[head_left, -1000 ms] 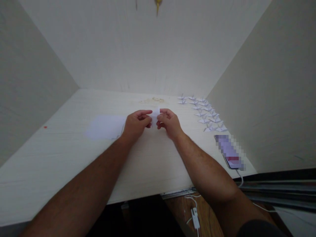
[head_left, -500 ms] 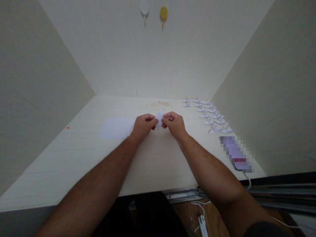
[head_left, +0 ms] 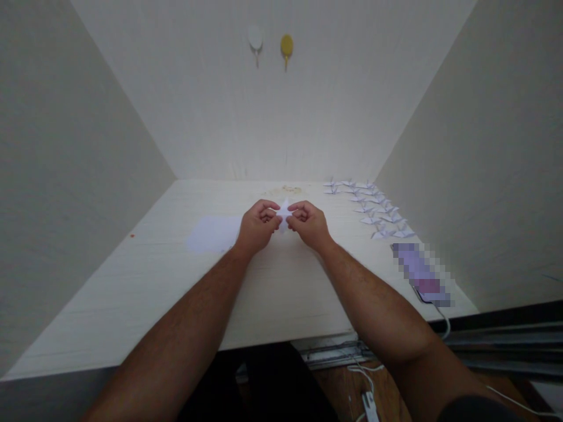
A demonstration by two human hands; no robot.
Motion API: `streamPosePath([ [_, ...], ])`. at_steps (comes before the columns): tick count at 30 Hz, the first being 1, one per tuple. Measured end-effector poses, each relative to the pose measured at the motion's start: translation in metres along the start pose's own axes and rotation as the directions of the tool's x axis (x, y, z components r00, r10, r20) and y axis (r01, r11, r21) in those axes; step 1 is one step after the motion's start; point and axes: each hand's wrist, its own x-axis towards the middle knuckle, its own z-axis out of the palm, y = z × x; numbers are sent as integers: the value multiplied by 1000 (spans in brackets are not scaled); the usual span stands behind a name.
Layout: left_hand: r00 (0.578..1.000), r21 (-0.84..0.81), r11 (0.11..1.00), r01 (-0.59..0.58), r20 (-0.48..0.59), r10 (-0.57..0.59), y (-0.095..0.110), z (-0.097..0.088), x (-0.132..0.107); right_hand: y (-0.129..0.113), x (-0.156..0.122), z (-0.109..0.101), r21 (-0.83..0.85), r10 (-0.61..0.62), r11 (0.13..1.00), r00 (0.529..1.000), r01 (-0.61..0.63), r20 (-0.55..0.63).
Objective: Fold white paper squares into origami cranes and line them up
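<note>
A small piece of folded white paper is held up over the middle of the table, its pointed tip upward. My left hand pinches its left side between thumb and fingers. On the opposite side my right hand grips it the same way, fingers curled. The fingers partly cover the paper, so its lower folds are hard to make out. Flat on the table beside my left wrist lies white paper, partly hidden by that hand.
Several folded paper cranes stand in rows at the back right. A phone, blurred out, lies at the right edge with a cable. Panels enclose the white table on three sides. White and yellow hooks hang on the back panel.
My fingers have shifted on the folded paper, with the index fingers lifted a little and spread from the thumbs. The camera has tilted up slightly.
</note>
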Motion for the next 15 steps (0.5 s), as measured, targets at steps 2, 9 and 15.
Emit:
streamPosePath([
  [2, 999, 42, 999, -27, 20, 26, -1, -1, 0, -1, 0, 0, 17, 41, 999, 999, -41, 24],
  [9, 998, -20, 999, 37, 55, -35, -1, 1, -1, -3, -4, 0, -3, 6, 1000, 999, -6, 48],
  [15, 993, -131, 985, 117, 7, -117, 3, 3, -2, -2, -2, -1, 41, 10, 999, 999, -12, 34],
])
